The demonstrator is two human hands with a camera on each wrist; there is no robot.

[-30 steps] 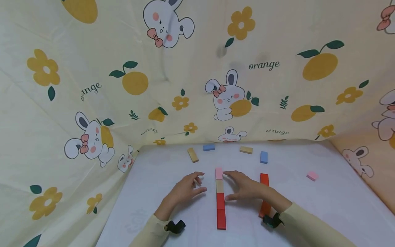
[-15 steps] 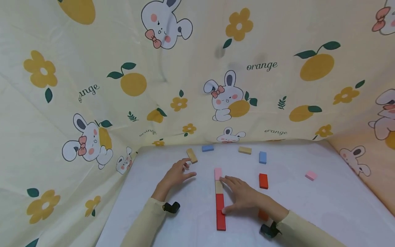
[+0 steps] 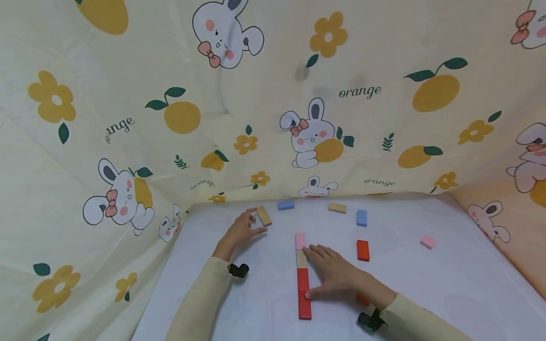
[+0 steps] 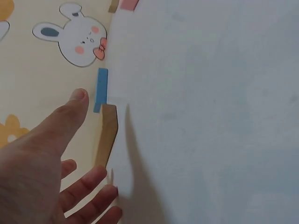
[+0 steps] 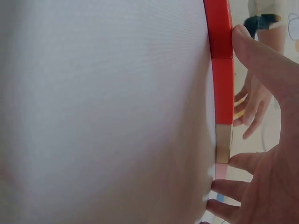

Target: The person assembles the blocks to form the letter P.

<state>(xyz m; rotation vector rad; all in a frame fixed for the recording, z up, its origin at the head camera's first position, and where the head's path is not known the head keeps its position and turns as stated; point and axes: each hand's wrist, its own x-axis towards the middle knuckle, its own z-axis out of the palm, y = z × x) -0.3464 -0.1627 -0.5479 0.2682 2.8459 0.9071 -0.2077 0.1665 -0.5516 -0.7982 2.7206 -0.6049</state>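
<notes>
My left hand point(image 3: 240, 231) is beside a tan wooden block point(image 3: 264, 216) at the back left, its thumb and fingers spread. In the left wrist view that wooden block point(image 4: 108, 133) lies beyond the gap between thumb and fingers; contact is unclear. A straight row runs down the middle: a pink block point(image 3: 300, 240), a tan block point(image 3: 301, 259), a red block point(image 3: 303, 279) and another red block point(image 3: 304, 310). Alongside this row rests my right hand point(image 3: 337, 272), fingers extended. Its thumb touches red in the right wrist view, and its fingertips are by the tan and pink end.
Along the back lie a blue block point(image 3: 286, 205), a tan block point(image 3: 337, 208) and another blue block point(image 3: 361, 218). Right of the row is a red block point(image 3: 363, 250); my right forearm mostly covers another red piece point(image 3: 362, 299). A pink block point(image 3: 428, 242) lies far right.
My left hand has moved away from the row, left and back toward the tan wooden block. My right hand has shifted slightly nearer the front, its thumb now on red.
</notes>
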